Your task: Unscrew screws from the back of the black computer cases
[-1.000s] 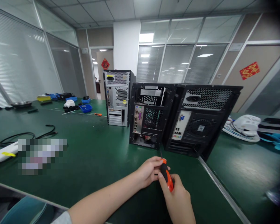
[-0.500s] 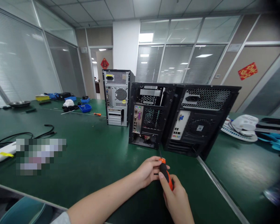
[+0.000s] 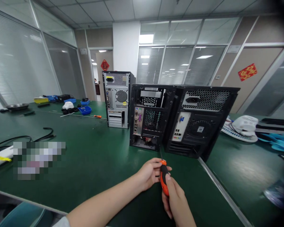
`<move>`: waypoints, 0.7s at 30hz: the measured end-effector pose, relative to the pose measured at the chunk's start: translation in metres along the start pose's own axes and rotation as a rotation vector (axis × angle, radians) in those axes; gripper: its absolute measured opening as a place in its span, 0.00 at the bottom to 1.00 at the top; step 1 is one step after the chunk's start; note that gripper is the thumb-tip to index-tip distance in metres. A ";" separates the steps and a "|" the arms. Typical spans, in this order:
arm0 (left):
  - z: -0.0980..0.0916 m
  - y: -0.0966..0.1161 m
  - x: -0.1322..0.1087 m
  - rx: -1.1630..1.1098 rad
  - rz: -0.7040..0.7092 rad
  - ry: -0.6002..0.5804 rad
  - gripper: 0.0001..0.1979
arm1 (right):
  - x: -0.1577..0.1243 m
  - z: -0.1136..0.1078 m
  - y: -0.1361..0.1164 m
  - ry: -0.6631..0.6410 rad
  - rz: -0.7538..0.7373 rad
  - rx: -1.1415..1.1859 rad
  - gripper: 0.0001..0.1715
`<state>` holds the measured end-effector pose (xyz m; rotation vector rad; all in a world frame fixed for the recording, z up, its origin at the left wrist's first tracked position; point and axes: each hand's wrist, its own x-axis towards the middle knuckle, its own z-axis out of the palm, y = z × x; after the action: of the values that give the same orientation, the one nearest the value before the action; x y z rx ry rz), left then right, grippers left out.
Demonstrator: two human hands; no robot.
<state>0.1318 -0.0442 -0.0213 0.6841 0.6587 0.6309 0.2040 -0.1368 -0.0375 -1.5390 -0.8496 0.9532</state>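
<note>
An orange and black screwdriver (image 3: 164, 176) is held between both hands, its thin shaft pointing away from me. My left hand (image 3: 149, 174) is closed round the front of the handle, fingertips by the orange collar. Farther back, my right hand (image 3: 176, 197) grips the handle with the thumb along its top. The shaft reaches toward the lower right corner of a black computer case (image 3: 169, 119) with an open bay; whether the tip touches it I cannot tell. Against that case's right side stands another black computer case (image 3: 180, 148), power socket at the top.
Behind on the left stands a silver-backed computer tower (image 3: 115, 104). Another screwdriver (image 3: 97, 116) and blue trays (image 3: 85, 110) lie beyond it. Black cables (image 3: 44, 135) and a white power strip (image 3: 0, 157) are at left. A white fan part (image 3: 245, 126) sits at right.
My right hand has shifted its grip on the screwdriver handle, the thumb now lying along its top. The handle's rear end has swung slightly left. The view has moved slightly.
</note>
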 end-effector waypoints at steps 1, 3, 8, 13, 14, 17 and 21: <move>0.000 0.000 0.000 -0.004 0.002 -0.003 0.08 | 0.000 -0.001 0.000 -0.008 0.001 0.009 0.30; 0.000 -0.001 0.000 -0.008 0.006 -0.013 0.10 | 0.000 -0.002 0.000 -0.029 0.004 0.030 0.31; -0.002 -0.003 0.002 0.001 0.020 -0.050 0.13 | -0.001 -0.004 -0.005 -0.084 0.088 0.097 0.35; -0.005 -0.005 0.005 -0.010 0.028 -0.072 0.15 | -0.001 -0.004 -0.004 -0.161 0.158 0.243 0.34; -0.005 -0.005 0.006 -0.019 0.031 -0.079 0.15 | -0.001 -0.003 -0.004 -0.179 0.161 0.292 0.34; -0.006 -0.006 0.006 -0.044 0.032 -0.085 0.15 | -0.003 -0.002 -0.002 -0.214 0.145 0.458 0.32; -0.005 -0.005 0.005 -0.066 0.014 -0.062 0.14 | -0.007 0.001 -0.003 -0.221 0.150 0.601 0.30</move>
<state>0.1332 -0.0422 -0.0296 0.6451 0.5732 0.6395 0.2001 -0.1419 -0.0338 -0.9973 -0.5284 1.3609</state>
